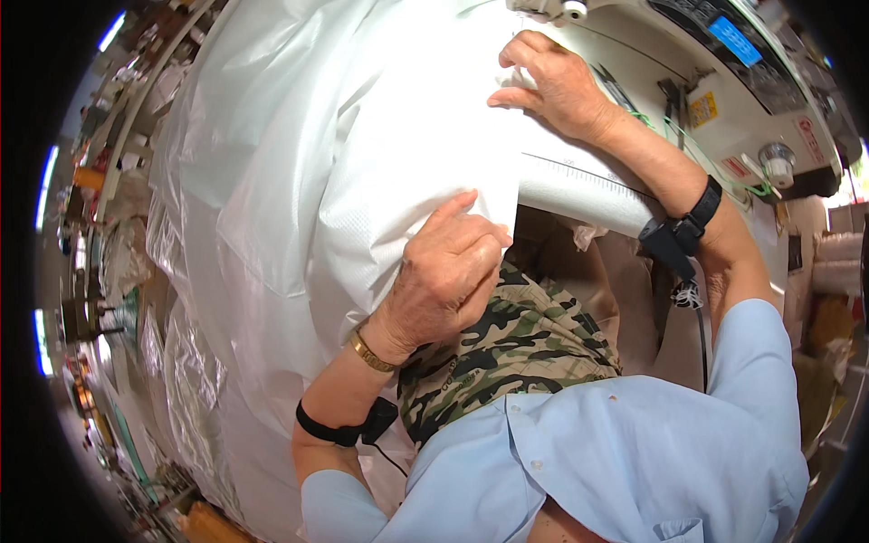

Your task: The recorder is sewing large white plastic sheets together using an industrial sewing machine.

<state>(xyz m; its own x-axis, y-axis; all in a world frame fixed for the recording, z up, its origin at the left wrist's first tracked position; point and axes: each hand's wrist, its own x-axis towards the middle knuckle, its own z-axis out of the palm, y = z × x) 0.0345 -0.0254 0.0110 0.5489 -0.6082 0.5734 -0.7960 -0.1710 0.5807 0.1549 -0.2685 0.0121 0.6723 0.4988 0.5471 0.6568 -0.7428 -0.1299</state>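
A large sheet of white, slightly shiny fabric spreads over the sewing machine's bed and hangs down to the left. Near its front edge, my left hand is closed on the fabric, fingers curled at the border and index finger lying along the top. Farther off, my right hand rests on the fabric just below the sewing machine's head. Its thumb and index finger are bent but apart, with a small raised fold of cloth between them. Strong glare hides the stitching spot.
The sewing machine's body with a lit blue display stands at the right, beside a round knob. A ruler scale runs along the table edge. Dark tools and green thread lie behind my right wrist. Crumpled clear plastic is at left.
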